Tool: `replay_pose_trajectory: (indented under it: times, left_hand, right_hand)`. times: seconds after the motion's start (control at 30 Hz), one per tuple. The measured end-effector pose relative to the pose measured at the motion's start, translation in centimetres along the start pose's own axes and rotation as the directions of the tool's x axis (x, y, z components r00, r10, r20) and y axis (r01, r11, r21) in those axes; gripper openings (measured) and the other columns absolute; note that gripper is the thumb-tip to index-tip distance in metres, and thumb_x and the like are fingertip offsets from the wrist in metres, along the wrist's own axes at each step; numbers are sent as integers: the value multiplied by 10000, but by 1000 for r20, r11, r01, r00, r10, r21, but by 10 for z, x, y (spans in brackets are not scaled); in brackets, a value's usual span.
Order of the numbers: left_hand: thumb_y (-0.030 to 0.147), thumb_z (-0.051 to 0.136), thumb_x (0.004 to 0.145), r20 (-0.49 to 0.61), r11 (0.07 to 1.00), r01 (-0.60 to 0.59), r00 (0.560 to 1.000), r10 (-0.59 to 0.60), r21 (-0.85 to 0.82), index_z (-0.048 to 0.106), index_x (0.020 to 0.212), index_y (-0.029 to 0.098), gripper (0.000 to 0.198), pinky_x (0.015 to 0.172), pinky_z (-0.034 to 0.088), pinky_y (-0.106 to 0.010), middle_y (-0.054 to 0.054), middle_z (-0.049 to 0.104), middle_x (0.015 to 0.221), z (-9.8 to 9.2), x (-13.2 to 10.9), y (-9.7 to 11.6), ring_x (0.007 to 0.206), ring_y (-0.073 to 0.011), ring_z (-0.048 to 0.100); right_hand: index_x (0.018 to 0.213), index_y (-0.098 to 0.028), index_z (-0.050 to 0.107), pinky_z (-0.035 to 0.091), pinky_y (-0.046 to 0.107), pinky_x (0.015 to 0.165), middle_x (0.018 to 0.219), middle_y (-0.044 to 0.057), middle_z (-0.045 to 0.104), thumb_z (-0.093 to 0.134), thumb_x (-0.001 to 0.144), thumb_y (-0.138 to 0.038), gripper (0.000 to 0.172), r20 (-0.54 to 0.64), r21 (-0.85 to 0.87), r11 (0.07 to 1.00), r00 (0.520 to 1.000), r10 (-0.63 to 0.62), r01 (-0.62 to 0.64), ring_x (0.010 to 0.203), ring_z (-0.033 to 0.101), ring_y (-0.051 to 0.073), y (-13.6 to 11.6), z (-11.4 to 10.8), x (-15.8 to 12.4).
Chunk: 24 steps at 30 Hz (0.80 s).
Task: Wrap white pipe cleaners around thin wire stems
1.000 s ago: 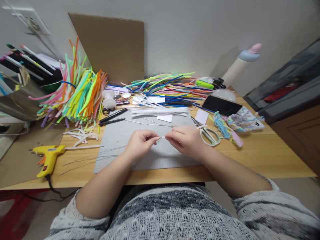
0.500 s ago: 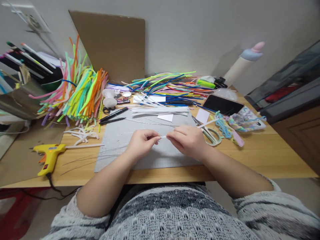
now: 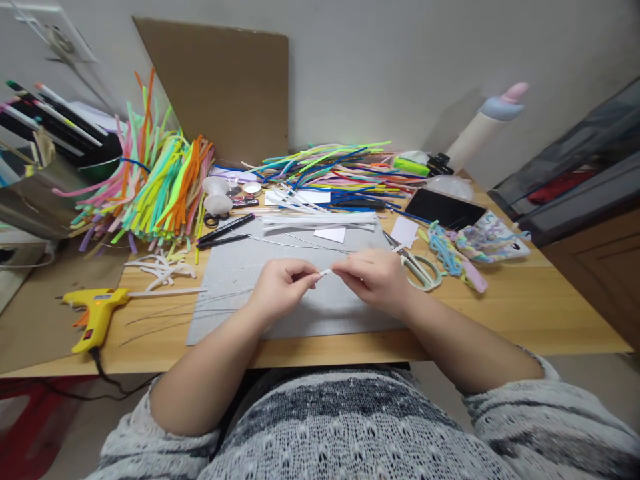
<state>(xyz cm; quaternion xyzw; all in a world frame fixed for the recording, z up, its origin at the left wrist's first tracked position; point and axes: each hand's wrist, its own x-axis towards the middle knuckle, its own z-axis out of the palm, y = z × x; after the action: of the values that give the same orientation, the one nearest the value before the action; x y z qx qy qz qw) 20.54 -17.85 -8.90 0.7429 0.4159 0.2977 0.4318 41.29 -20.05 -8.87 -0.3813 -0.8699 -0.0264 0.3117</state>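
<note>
My left hand (image 3: 281, 288) and my right hand (image 3: 374, 277) meet over the grey cutting mat (image 3: 235, 280). Both are closed in a pinch on a short white pipe cleaner piece (image 3: 325, 272) held between their fingertips. White pipe cleaners (image 3: 320, 220) lie in a row at the mat's far edge. Pale green scissors (image 3: 419, 269) rest just right of my right hand.
A yellow glue gun (image 3: 97, 313) lies at the left on the wooden table (image 3: 525, 313). Colourful pipe cleaner piles (image 3: 160, 187) stand behind. Black tweezers (image 3: 225, 233), a dark phone (image 3: 443, 210), white scraps (image 3: 160, 268), thin wires (image 3: 165, 320) and a cardboard sheet (image 3: 225, 87) surround the mat.
Both hands stay pinched on the white piece, with only slight finger movement. The view has shifted a little.
</note>
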Motion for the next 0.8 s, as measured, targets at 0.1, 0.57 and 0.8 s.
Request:
replay_pose_trajectory:
  times: [0.1, 0.57, 0.8]
  left_hand:
    - [297, 595, 779, -28, 1000, -8, 1000, 8, -7, 687, 736, 144, 183, 536, 400, -215, -26, 661, 624, -1, -1, 1, 568, -113, 552]
    - [223, 549, 806, -69, 900, -163, 976, 207, 404, 694, 809, 209, 145, 653, 441, -254, -22, 723, 803, 4, -7, -2, 728, -157, 644]
    - [226, 562, 805, -8, 916, -203, 976, 220, 346, 690, 778, 202, 133, 610, 431, -232, -16, 718, 756, 3, -8, 1, 675, -139, 636]
  right_hand:
    - [912, -186, 648, 383, 244, 599, 709, 13, 671, 479, 872, -182, 174, 2, 50, 999, 1000, 0, 0, 641, 577, 112, -2, 3, -1]
    - [851, -168, 643, 404, 253, 608, 721, 38, 686, 495, 867, -217, 156, 0, -50, 999, 1000, 2, -2, 646, 596, 131, -20, -1, 1]
    - [861, -182, 651, 438, 236, 648, 808, 32, 706, 517, 856, -199, 136, 83, 207, 965, 986, 148, -162, 711, 626, 120, -7, -3, 6]
